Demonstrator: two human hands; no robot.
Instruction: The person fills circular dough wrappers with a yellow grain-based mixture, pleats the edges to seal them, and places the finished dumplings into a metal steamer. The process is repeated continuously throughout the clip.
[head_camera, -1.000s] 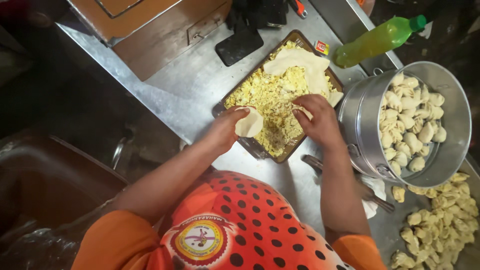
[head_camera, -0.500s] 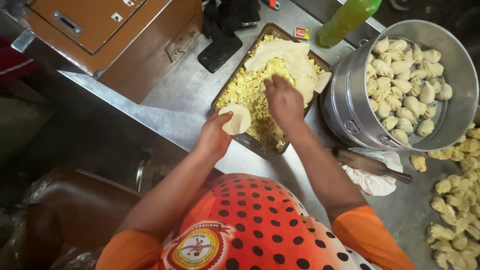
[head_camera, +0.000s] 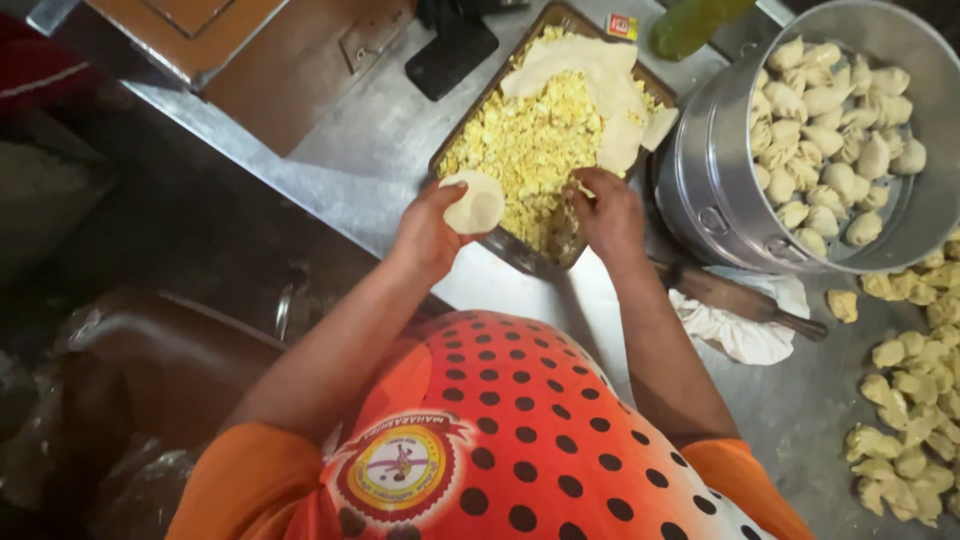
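A: We hold one round wrapper (head_camera: 474, 203) flat in our left hand (head_camera: 428, 232), the fingers half curled under it, over the near corner of the tray (head_camera: 462, 128). No filling is on it yet.

B: And our right hand (head_camera: 607, 210)?

A: It is down in the yellow filling (head_camera: 530, 150), fingers bent together as for a pinch. We cannot tell if they already have some.

B: So how far are we, in our judgement?

A: Far along, we think. The steamer pot (head_camera: 715, 190) is nearly full of folded dumplings (head_camera: 835, 150), and more dumplings (head_camera: 915, 430) lie on the counter (head_camera: 390, 150). Still, much filling remains, and a stack of wrappers (head_camera: 590, 75) waits at the far end of the tray.
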